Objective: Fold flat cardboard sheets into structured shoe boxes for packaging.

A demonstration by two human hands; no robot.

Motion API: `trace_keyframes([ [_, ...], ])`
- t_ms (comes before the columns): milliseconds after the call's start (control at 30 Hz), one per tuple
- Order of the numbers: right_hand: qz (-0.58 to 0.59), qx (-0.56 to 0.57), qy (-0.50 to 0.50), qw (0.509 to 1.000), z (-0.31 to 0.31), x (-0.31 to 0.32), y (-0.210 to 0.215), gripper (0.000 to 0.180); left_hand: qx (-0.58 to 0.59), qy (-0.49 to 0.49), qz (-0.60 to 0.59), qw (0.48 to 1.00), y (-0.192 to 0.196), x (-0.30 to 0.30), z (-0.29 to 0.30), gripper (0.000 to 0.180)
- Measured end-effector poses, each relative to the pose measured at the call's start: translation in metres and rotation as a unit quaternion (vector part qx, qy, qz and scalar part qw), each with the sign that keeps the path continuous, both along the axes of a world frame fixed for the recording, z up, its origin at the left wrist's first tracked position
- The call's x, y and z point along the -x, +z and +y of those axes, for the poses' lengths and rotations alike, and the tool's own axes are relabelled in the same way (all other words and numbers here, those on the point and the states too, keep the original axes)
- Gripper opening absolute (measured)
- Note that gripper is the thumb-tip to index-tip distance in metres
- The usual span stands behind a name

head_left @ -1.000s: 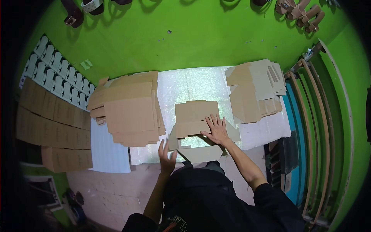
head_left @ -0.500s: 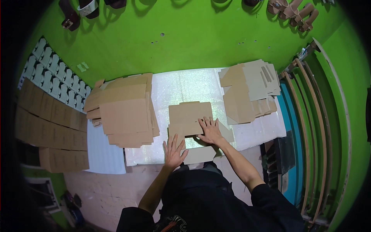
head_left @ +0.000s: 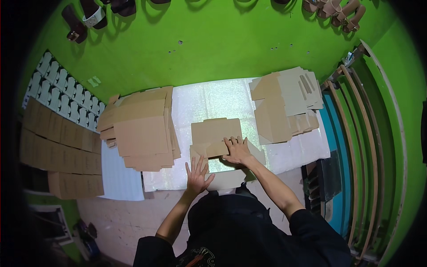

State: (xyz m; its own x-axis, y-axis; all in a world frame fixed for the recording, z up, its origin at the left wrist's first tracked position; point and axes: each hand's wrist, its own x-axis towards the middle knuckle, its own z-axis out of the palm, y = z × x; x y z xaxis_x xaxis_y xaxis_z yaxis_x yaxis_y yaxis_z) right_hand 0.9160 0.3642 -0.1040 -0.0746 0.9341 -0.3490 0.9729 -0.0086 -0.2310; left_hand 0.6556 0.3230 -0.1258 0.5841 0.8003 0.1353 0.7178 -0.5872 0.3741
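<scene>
A partly folded brown cardboard box blank (head_left: 215, 129) lies before me near the table's front edge, with flaps turned in and a gap in its middle. My left hand (head_left: 198, 177) rests on its near left flap, fingers spread. With fingers apart, my right hand (head_left: 237, 151) presses on a folded flap at the right side; the palm hides part of the cardboard there. Neither hand grips anything. A grey-brown panel (head_left: 229, 179) of the blank reaches toward my body at the near edge.
A shiny white padded sheet (head_left: 191, 100) covers the table. Stacks of flat cardboard stand at the left (head_left: 141, 133) and the right (head_left: 272, 122). Closed boxes (head_left: 73, 155) are piled far left. A wooden rack (head_left: 356, 147) stands right; sandals (head_left: 331, 10) hang on the green wall.
The view has shifted slightly. Both hands keep nearly the same places on the cardboard, fingers spread as before.
</scene>
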Motion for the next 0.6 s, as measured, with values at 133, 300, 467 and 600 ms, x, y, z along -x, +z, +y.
trace_keyframes([
  [133,-0.021,0.007,0.016,1.000,-0.007,-0.001,0.000,0.097,0.024,0.007,-0.038,0.999,-0.002,-0.001,0.008,0.056],
  [300,0.052,-0.149,0.018,0.987,-0.030,-0.009,-0.011,0.105,0.030,0.011,-0.049,0.998,0.004,-0.031,0.049,0.080],
  [467,0.047,-0.191,-0.091,0.976,-0.067,-0.026,-0.012,0.079,0.034,-0.023,0.013,0.999,-0.001,-0.040,0.083,0.094],
  [600,0.095,-0.197,-0.287,0.933,-0.099,-0.060,-0.032,0.085,0.033,-0.032,0.075,0.996,-0.007,-0.043,0.087,0.089],
])
